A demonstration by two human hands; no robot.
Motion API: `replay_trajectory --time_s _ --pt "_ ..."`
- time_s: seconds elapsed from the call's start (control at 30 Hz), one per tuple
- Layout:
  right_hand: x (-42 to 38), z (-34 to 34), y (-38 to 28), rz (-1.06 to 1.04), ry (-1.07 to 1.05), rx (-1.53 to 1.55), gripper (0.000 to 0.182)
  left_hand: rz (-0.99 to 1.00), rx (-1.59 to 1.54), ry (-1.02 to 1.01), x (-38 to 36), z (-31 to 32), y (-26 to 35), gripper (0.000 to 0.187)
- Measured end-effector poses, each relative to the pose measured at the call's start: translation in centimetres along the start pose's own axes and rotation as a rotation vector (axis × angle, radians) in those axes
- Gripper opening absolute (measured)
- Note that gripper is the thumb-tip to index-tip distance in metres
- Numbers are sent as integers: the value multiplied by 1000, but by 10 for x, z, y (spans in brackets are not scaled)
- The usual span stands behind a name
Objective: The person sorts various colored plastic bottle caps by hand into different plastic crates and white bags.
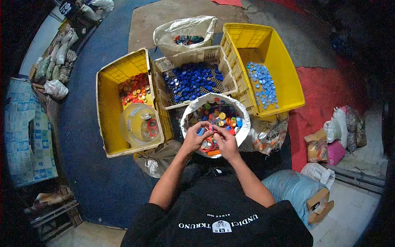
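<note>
Over a white sack [243,136] of mixed bottle caps [222,116], my left hand [195,138] and my right hand [225,140] meet at the fingertips. Something small and pink [211,127] shows between them, pinched by both. A blue cap [200,131] is at my left hand's fingers. Beyond the sack stands a white crate [166,64] with dark blue caps [191,80]. On the left, a yellow crate [108,123] bears red and orange caps [135,87] and a clear round container [133,123]. On the right, another yellow crate [284,74] has light blue caps [263,82].
Behind the white crate stands an open white sack [164,35] with dark items. Tied sacks lie under the crates' near edges. A large bluish plastic bag [284,189] and a cardboard box [319,206] are at the lower right. More bags line both sides.
</note>
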State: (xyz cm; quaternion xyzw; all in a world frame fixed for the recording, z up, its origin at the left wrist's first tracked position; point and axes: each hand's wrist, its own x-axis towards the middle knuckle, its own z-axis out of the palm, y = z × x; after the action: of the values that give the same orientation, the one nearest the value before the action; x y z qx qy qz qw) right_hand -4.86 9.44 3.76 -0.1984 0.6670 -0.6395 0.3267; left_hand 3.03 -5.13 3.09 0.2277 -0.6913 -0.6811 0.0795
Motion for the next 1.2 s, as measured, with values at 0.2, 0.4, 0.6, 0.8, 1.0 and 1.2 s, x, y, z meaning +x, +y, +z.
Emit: replay_trajectory --time_s 0.2,0.4,0.6,0.8,1.0,1.2 --pt "4 15 1 -20 85 -37 29 108 16 125 -2 12 -25 33" --pt "8 23 14 325 74 456 28 6 -226 129 -7 20 -27 34" --pt "12 24 7 348 150 601 32 -19 -143 128 -1 28 4 29" --pt "30 -3 24 264 156 381 36 58 -71 42 7 17 -11 33" --pt "25 -40 33 289 262 243 38 -7 100 237 20 -3 -26 36" --pt "17 -32 20 92 96 -154 28 -522 -470 76 17 5 -29 34"
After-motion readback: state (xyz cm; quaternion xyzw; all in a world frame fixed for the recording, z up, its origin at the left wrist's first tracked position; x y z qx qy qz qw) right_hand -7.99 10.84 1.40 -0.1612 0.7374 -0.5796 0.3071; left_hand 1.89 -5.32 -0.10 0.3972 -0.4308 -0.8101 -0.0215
